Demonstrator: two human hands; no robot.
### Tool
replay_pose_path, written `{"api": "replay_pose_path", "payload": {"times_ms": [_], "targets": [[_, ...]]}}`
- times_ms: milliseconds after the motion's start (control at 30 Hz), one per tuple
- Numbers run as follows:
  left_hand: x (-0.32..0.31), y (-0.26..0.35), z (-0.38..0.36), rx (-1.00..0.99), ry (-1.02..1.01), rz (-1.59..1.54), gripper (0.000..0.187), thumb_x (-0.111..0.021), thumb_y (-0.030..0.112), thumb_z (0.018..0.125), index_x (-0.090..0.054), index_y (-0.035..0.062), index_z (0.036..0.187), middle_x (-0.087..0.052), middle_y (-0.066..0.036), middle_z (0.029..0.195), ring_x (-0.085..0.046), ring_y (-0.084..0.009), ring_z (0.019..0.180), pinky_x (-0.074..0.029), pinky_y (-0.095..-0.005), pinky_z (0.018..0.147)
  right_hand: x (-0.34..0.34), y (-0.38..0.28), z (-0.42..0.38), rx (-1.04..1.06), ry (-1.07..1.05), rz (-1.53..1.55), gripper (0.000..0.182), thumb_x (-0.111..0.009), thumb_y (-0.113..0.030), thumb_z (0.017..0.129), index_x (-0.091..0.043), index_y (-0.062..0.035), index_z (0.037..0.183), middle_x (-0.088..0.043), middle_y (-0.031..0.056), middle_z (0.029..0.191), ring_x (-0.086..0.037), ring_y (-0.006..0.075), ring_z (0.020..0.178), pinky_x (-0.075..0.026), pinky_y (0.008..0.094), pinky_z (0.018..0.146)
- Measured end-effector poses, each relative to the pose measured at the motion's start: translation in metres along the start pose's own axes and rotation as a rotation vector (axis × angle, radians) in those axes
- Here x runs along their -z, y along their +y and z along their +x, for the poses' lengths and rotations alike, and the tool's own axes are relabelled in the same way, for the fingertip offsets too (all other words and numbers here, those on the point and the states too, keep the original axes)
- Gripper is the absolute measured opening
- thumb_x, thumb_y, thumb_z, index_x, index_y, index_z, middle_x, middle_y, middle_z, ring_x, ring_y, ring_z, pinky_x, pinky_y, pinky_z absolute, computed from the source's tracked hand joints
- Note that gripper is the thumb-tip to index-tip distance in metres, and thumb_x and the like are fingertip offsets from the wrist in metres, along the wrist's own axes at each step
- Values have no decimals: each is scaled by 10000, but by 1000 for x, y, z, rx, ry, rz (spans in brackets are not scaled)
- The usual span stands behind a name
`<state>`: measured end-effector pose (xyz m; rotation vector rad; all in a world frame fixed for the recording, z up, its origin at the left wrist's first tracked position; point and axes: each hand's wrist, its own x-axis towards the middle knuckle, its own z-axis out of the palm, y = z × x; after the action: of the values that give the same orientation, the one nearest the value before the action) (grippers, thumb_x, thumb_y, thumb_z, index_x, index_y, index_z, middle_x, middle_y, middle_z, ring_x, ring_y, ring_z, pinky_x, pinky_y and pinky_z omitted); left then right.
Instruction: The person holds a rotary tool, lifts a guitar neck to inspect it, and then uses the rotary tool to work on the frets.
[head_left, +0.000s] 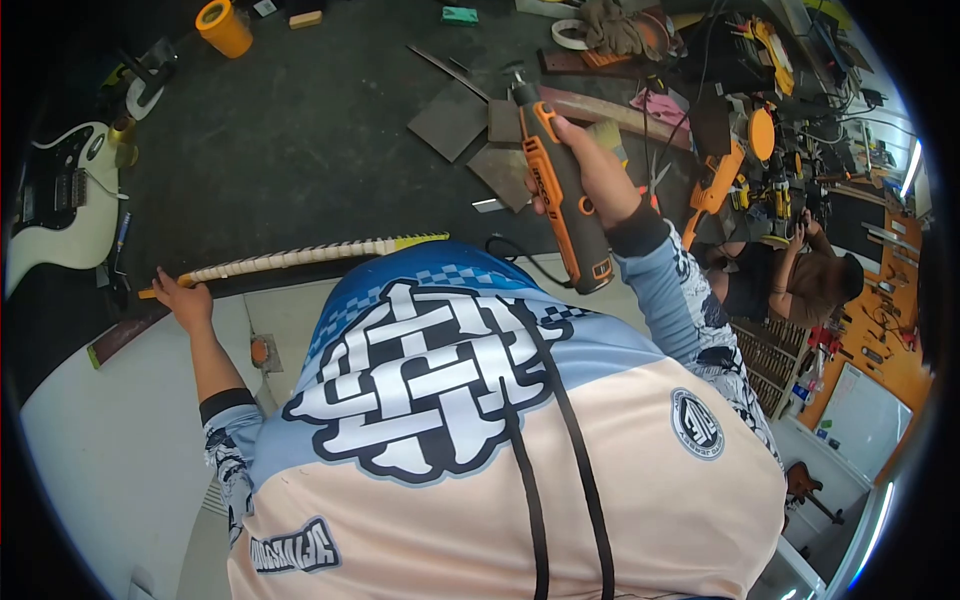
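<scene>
A: State of right hand?
B: Clamped around orange-and-black plastic power tool, held over near edge of black table.
A: Left hand?
B: Touching left end of long, narrow, cream bar, along same edge; can't tell if gripping.

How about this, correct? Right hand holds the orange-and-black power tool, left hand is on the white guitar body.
Not quite: the left hand is at the end of the long banded strip, not on the white guitar body, as the head view shows. The right hand does hold the orange-and-black power tool.
</scene>
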<state>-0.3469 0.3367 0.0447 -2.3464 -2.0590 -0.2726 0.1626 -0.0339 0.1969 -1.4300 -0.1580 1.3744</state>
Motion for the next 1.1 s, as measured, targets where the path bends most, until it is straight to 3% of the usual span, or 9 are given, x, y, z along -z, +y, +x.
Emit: {"api": "replay_pose_path", "payload": {"times_ms": [500,600,767,800,833,933,967,1100], "targets": [[0,0,1,-6,-3,5,876,-628,19,790,-261,82,1583,-146,-249,1638,-299,-406,1484,-425,-422,1137,7,21,27,-32,35,-34,502,-443,-478,1049,-545,-17,1217,-667,133,909,-685,222,652,-562,336,594],[-1,-1,1,-10,-1,15,875,-625,16,789,-263,86,1583,-147,-247,1638,-305,-410,1480,-432,-424,1131,5,23,30,-54,82,144,479,-499,-443,1042,-532,-6,1235,-664,118,925,-686,218,694,-586,358,611],[1,0,1,-15,-6,33,877,-625,12,788,-263,91,1583,-149,-243,1638,-307,-416,1479,-432,-425,1131,15,52,16,22,-18,252,593,-600,-363,1008,-372,-67,1469,-580,152,1257,-637,217,995,-609,422,792],[1,-2,1,-12,-6,33,878,-625,12,788,-262,91,1583,-150,-242,1638,-304,-415,1480,-431,-426,1132,15,57,4,56,-38,237,625,-618,-328,1001,-343,-74,1501,-553,157,1311,-623,220,1043,-613,435,820],[1,-2,1,-10,-5,30,878,-625,12,788,-261,91,1583,-150,-242,1638,-301,-414,1482,-430,-427,1133,17,60,-5,73,-156,356,818,-706,-277,939,-233,-104,1584,-467,151,1426,-599,237,1120,-605,451,875],[-2,-1,2,-5,-13,17,881,-626,15,786,-259,94,1583,-150,-242,1638,-291,-413,1487,-422,-430,1140,9,63,-27,199,-245,451,997,-776,-116,861,-130,-204,1616,-449,106,1388,-611,269,1128,-605,465,905],[-1,-2,4,-6,-16,14,883,-626,16,785,-258,96,1584,-150,-243,1638,-288,-412,1489,-419,-431,1143,5,59,-34,155,-191,421,1238,-848,-81,760,11,-226,1639,-434,99,1399,-603,277,1143,-582,442,931],[-4,-2,8,-13,-21,21,883,-623,24,783,-260,100,1584,-151,-245,1637,-275,-413,1494,-402,-433,1157,-4,54,-51,232,-119,167,1417,-877,-74,678,165,-232,1627,-407,108,1443,-590,261,1137,-560,391,891]]}}
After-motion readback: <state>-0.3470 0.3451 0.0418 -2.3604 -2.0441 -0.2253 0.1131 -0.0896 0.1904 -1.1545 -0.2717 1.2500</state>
